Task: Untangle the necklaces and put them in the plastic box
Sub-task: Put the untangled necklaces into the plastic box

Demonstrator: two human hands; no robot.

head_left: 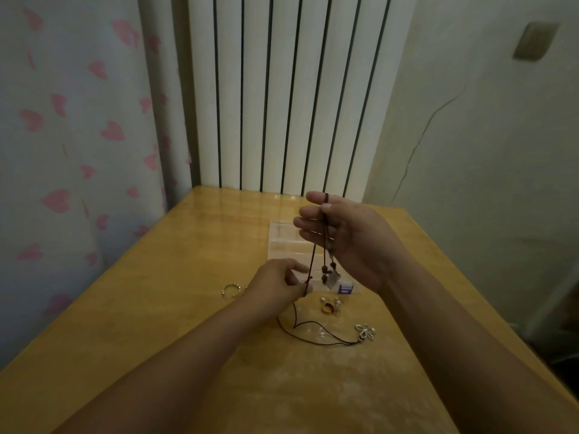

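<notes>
Dim, warm, yellowish indoor light with muted colours throughout. A soft sheen lies on the far part of the wooden table (219, 214), reflecting the pale radiator (291, 89) behind it. Shadows are weak and diffuse. Wide-angle distortion bends the walls and table edges outward; fine detail is soft and slightly grainy
</notes>
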